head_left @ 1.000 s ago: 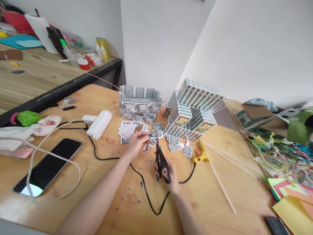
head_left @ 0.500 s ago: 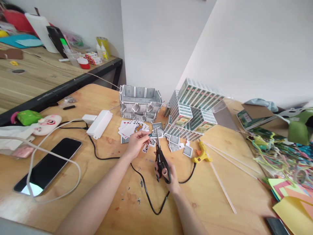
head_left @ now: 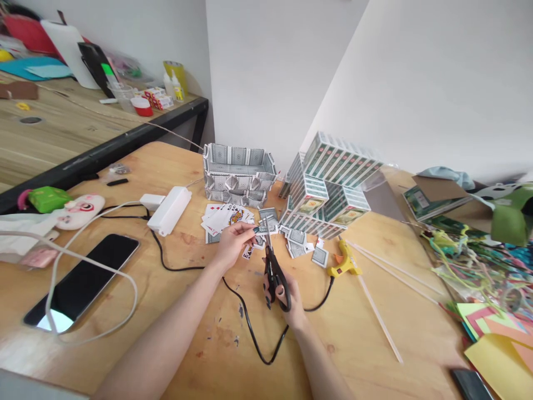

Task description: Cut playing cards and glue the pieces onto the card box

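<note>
Between the thumb and fingers of my left hand (head_left: 233, 244) is a small piece of playing card, pinched and mostly hidden. My right hand (head_left: 295, 305) grips black-handled scissors (head_left: 272, 272), fingers through the loops. Their blades point away from me and stand slightly apart at the card piece by my left fingertips; whether they touch it I cannot tell. Behind my left hand lies a fan of face-up playing cards (head_left: 219, 218). Cut card pieces (head_left: 296, 238) are scattered right of the blades. Farther back stands an open box built from folded cards (head_left: 237, 186).
Stacked card packs (head_left: 341, 161) rise at the back right. A yellow glue gun (head_left: 345, 265) lies right of my hands, near clear glue sticks (head_left: 378, 316). Its black cable (head_left: 250, 328) loops across the table before me. At left are a phone (head_left: 83, 280) and a white power strip (head_left: 170, 211).
</note>
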The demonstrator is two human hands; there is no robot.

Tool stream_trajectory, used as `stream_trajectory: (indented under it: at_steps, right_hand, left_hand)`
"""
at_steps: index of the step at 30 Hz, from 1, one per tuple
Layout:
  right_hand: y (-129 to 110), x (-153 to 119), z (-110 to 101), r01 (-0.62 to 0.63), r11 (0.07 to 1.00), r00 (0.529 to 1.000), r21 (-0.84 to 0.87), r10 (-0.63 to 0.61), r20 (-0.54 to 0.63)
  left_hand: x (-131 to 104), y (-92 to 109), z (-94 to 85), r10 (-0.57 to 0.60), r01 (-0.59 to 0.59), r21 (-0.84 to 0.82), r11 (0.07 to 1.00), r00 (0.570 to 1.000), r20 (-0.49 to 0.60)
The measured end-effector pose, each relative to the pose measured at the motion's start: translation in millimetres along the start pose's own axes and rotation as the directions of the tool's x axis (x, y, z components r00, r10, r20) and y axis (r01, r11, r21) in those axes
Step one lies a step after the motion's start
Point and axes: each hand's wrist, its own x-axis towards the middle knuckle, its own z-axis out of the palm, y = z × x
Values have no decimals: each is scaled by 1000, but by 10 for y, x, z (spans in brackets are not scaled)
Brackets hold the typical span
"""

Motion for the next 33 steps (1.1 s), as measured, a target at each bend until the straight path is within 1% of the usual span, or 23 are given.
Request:
stream_trajectory:
  at_steps: [11,19,28,33]
  right_hand:
    - [-21,3,12,-37,999,999,11,37,-11]
    - [-28,-10,15,-2,1000,1000,9,2,-3]
    - [-51,1,30,-32,999,999,-26,32,-13]
    - [-33,7,19,-39,999,999,-7,38,-9]
  left_hand:
    - [4,5,-5,-11,11,27,1000,1000,-9]
    - [7,-5,-10,-19,19,19,1000,1000,-8]
    - [1,9,-3,-10,10,18,1000,1000,-6]
    - [4,7,-8,-15,15,25,1000,1000,-3]
